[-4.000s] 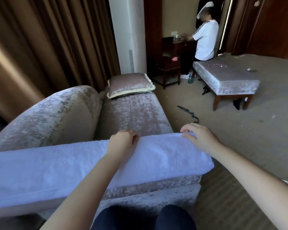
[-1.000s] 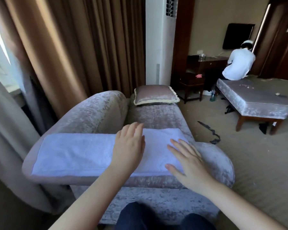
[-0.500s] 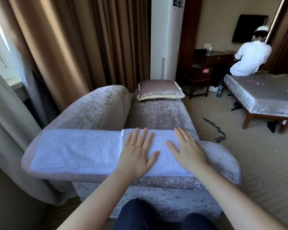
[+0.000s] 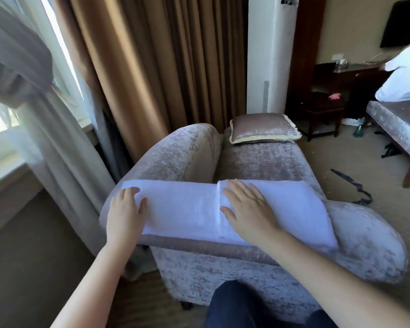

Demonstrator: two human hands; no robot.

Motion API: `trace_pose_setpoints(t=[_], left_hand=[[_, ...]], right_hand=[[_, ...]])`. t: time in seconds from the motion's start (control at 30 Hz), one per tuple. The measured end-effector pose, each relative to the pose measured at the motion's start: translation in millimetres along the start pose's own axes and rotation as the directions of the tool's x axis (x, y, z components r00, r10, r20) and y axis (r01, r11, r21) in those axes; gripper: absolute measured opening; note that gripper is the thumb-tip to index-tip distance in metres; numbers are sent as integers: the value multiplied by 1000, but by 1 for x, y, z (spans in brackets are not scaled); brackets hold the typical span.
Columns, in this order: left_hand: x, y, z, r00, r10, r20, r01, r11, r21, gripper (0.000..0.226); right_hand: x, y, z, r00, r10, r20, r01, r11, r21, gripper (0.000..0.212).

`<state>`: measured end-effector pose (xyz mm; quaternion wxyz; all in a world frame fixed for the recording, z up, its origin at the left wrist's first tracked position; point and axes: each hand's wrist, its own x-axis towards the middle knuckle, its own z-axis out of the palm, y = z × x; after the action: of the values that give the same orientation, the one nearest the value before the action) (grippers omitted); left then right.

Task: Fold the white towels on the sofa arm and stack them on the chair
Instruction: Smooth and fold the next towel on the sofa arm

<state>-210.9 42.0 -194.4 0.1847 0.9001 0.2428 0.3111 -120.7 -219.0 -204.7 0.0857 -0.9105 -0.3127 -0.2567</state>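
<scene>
1. Hands first: the left hand (image 4: 124,209), at lower left of centre, lies on the left end of the white towel (image 4: 182,204) with its fingers loosely bent and the thumb spread on top. I see nothing clasped in it. The right hand (image 4: 249,207), at centre, is flat and spread, palm down on the towel's doubled right part.
2. That towel runs lengthwise along the sofa arm (image 4: 365,233) across the middle of the frame. Its right portion is turned over onto itself, and the turned edge shows as a line just left of the right hand.
3. Judged from this, the fold is partly made: one end is in, and the left end lies single.
4. The next move likely calls for the left hand to take up that left end and carry it rightward over the middle. Meanwhile the right palm should pin the doubled part so the pile does not slide on the rounded arm.
5. Both forearms reach up from the bottom of the frame, wrists low, the left angled toward the window side.
6. No chair for the stack can be picked out with certainty.
</scene>
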Motion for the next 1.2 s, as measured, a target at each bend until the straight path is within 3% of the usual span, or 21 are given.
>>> trace_pose_setpoints(t=[0.13, 0.27, 0.37, 0.47, 0.6, 0.73, 0.87, 1.0, 1.13, 1.2], left_hand=[[7, -44, -21, 972, -231, 49, 224, 966, 129, 42], [9, -59, -25, 931, -286, 228, 262, 956, 131, 33], [16, -67, -23, 899, -313, 306, 318, 948, 36, 33], [24, -75, -29, 839, -344, 422, 474, 843, -253, 28], [31, -66, -53, 895, -204, 396, 372, 831, -414, 31], [35, -40, -76, 946, -68, 317, 227, 838, -496, 34], [37, -34, -78, 962, -71, 262, 183, 883, -433, 16], [30, -35, -73, 961, -108, 256, 212, 880, -424, 16], [26, -13, -84, 963, -38, 268, 176, 840, -513, 18], [27, 13, -95, 967, 33, 252, 120, 815, -566, 17]], right_hand=[[6, -10, 21, 996, 70, 58, -70, 997, -11, 54], [5, -8, 24, 992, 62, 109, -57, 997, -44, 59], [4, -10, 20, 983, 84, 164, -75, 995, -62, 72], [3, -12, 19, 978, 92, 187, -81, 994, -67, 73], [1, -12, 19, 992, 52, 111, -44, 996, -75, 62], [8, -25, 20, 995, -95, 23, 97, 993, -72, 51], [5, -31, 22, 995, -58, 76, 64, 994, -86, 55], [3, -18, 24, 996, -48, 72, 53, 997, -63, 54], [5, -16, 18, 980, -92, 177, 73, 991, 114, 68], [9, -12, 2, 989, -62, 136, 6, 927, 374, 52]])
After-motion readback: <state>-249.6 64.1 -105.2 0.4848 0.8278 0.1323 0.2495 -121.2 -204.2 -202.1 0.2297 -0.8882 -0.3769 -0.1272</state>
